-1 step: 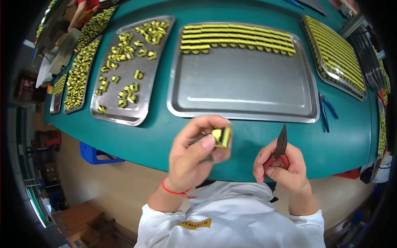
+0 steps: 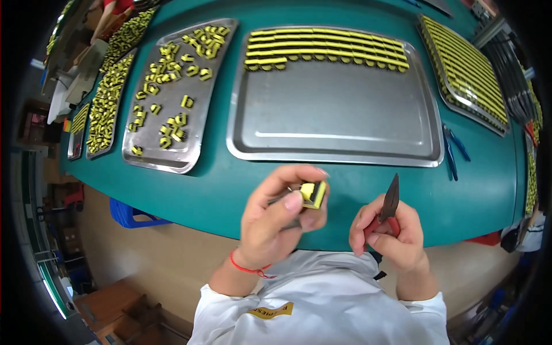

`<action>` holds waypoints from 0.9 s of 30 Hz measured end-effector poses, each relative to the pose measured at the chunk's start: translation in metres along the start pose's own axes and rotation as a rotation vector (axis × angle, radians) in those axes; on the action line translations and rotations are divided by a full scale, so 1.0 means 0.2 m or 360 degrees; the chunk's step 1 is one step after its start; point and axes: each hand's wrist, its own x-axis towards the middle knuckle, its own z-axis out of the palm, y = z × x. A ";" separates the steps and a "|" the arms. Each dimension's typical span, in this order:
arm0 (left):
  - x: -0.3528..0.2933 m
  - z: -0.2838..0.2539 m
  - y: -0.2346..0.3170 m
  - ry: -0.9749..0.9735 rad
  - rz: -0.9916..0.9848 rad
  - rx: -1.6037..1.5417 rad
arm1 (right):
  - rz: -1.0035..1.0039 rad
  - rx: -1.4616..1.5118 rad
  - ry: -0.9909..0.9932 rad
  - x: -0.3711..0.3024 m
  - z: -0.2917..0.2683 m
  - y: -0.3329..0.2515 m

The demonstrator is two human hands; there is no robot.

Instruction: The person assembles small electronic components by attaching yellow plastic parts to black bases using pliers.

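My left hand (image 2: pixel 280 207), wearing a red string at the wrist, pinches a small black-and-yellow wound coil part (image 2: pixel 314 195) between thumb and fingers. Something thin and grey also shows between those fingers, too blurred to name. The part is held above the table's near edge, apart from the tray. To its right, my right hand (image 2: pixel 397 233) is wrapped round the red handles of needle-nose pliers (image 2: pixel 391 198). Their dark jaws point away from me and look closed, not touching the part. Beyond both hands lies a metal tray (image 2: pixel 333 155) with rows of similar parts (image 2: pixel 328 46) along its far side.
At left, a second tray (image 2: pixel 167 160) carries loose, scattered parts; more heaped parts (image 2: pixel 106 118) lie beyond it. A filled tray (image 2: pixel 468 75) of neat rows stands far right. Blue-handled pliers (image 2: pixel 454 149) lie on the green table (image 2: pixel 345 178). A blue stool (image 2: pixel 135 214) is below left.
My left hand, with the part, has shifted slightly right and nearer to me. The trays sit slightly further left and higher in view. My right hand keeps its hold on the pliers.
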 end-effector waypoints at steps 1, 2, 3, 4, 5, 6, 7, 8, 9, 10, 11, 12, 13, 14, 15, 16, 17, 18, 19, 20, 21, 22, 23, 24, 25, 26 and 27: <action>-0.01 0.00 -0.07 -0.0003 0.0002 -0.0056 | -0.0122 0.0134 0.0106 -0.02 0.01 0.03; 0.00 0.00 -0.11 0.0030 0.0024 0.0070 | -0.0097 0.0191 0.0089 -0.03 0.00 0.06; 0.00 0.01 -0.15 0.0059 0.0053 0.0198 | -0.0088 0.0196 0.0108 -0.05 0.00 0.08; 0.00 0.01 -0.16 0.0058 0.0040 0.0191 | -0.0022 0.0242 0.0094 -0.07 -0.01 0.09; 0.00 0.00 -0.18 0.0102 0.0054 0.0448 | 0.0038 0.0289 0.0078 -0.08 -0.01 0.11; 0.01 0.00 -0.18 0.0143 0.0072 0.0707 | 0.0064 0.0328 0.0050 -0.10 -0.02 0.13; 0.01 0.01 -0.19 0.0136 0.0072 0.0708 | 0.0058 0.0327 0.0055 -0.12 -0.03 0.13; 0.01 0.03 -0.19 0.0162 0.0083 0.0847 | 0.0113 0.0349 0.0015 -0.13 -0.03 0.13; 0.01 0.04 -0.19 0.0187 0.0098 0.0988 | 0.0167 0.0370 -0.0027 -0.14 -0.04 0.13; 0.02 0.04 -0.21 0.0144 0.0148 0.0932 | 0.0191 0.0360 -0.0067 -0.16 -0.04 0.13; 0.02 0.05 -0.22 0.0139 0.0155 0.0938 | 0.0182 0.0358 -0.0071 -0.17 -0.04 0.12; 0.02 0.06 -0.23 0.0171 0.0138 0.0781 | 0.0241 0.0390 -0.0139 -0.17 -0.03 0.11; 0.01 0.07 -0.24 0.0201 0.0121 0.0623 | 0.0301 0.0421 -0.0208 -0.17 -0.03 0.10; 0.02 0.07 -0.25 0.0190 0.0129 0.0625 | 0.0297 0.0435 -0.0245 -0.17 -0.02 0.09; 0.02 0.08 -0.25 0.0152 0.0131 0.0599 | 0.0286 0.0427 -0.0245 -0.17 -0.01 0.09; 0.03 0.08 -0.25 0.0114 0.0133 0.0573 | 0.0322 0.0480 -0.0267 -0.17 -0.01 0.08; 0.03 0.09 -0.25 0.0103 0.0143 0.0575 | 0.0357 0.0533 -0.0291 -0.16 -0.01 0.08; 0.02 0.08 -0.24 0.0080 0.0140 0.0692 | 0.0346 0.0525 -0.0292 -0.16 -0.02 0.07; 0.02 0.08 -0.24 0.0059 0.0138 0.0808 | 0.0400 0.0570 -0.0336 -0.15 -0.03 0.05; 0.02 0.08 -0.23 0.0062 0.0141 0.0935 | 0.0456 0.0612 -0.0378 -0.15 -0.04 0.04; 0.02 0.08 -0.22 0.0054 0.0150 0.0934 | 0.0449 0.0603 -0.0377 -0.14 -0.04 0.04; 0.03 0.08 -0.21 0.0015 0.0286 0.1202 | 0.0473 0.0634 -0.0421 -0.14 -0.05 0.04; 0.03 0.08 -0.20 -0.0020 0.0423 0.1468 | 0.0501 0.0668 -0.0465 -0.14 -0.05 0.04; 0.04 0.08 -0.21 -0.0026 0.0461 0.1531 | 0.0499 0.0664 -0.0463 -0.14 -0.05 0.03; 0.04 0.09 -0.21 -0.0028 0.0463 0.1527 | 0.0538 0.0693 -0.0481 -0.13 -0.04 0.02; 0.03 0.11 -0.22 0.0077 0.0493 0.1514 | 0.0579 0.0724 -0.0498 -0.12 -0.04 0.01; 0.03 0.12 -0.22 0.0183 0.0521 0.1500 | 0.0582 0.0723 -0.0494 -0.12 -0.03 0.01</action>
